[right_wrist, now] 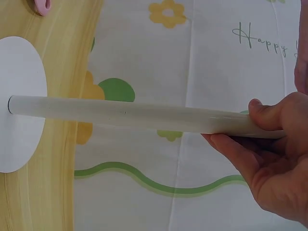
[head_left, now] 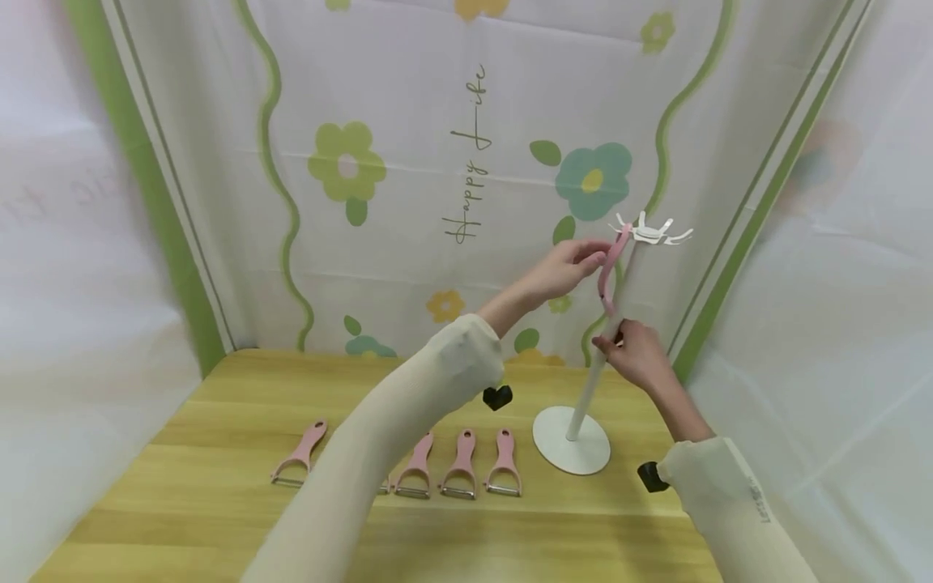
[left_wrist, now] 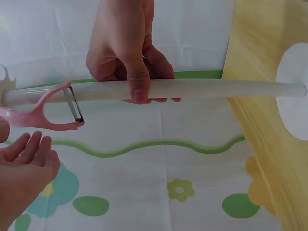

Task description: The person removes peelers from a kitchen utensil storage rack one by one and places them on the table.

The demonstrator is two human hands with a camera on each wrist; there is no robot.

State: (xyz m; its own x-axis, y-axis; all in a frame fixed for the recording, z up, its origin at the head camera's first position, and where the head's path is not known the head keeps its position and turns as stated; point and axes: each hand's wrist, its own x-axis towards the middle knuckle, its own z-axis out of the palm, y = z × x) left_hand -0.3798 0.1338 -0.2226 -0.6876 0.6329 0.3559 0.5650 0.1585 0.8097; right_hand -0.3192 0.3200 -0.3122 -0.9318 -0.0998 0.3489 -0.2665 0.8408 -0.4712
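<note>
A white stand has a round base point(head_left: 554, 441), a slim pole point(head_left: 587, 397) and a crown of hooks point(head_left: 649, 233) at its top. From one hook hangs a pink peeler point(head_left: 611, 271), blade end down along the pole. My left hand point(head_left: 564, 271) is beside the peeler's handle, its fingertips right at it; the left wrist view shows these fingers point(left_wrist: 33, 151) loosely bent below the handle. Lower down, my right hand point(head_left: 640, 356) grips the pole, thumb on one side and fingers on the other, as the right wrist view also shows.
Several more pink peelers, one of them point(head_left: 504, 461) nearest the base, lie on the wooden table point(head_left: 255, 389), partly hidden by my left sleeve point(head_left: 408, 413). A white curtain point(head_left: 408, 267) with printed flowers hangs behind the table, with more white cloth at both sides.
</note>
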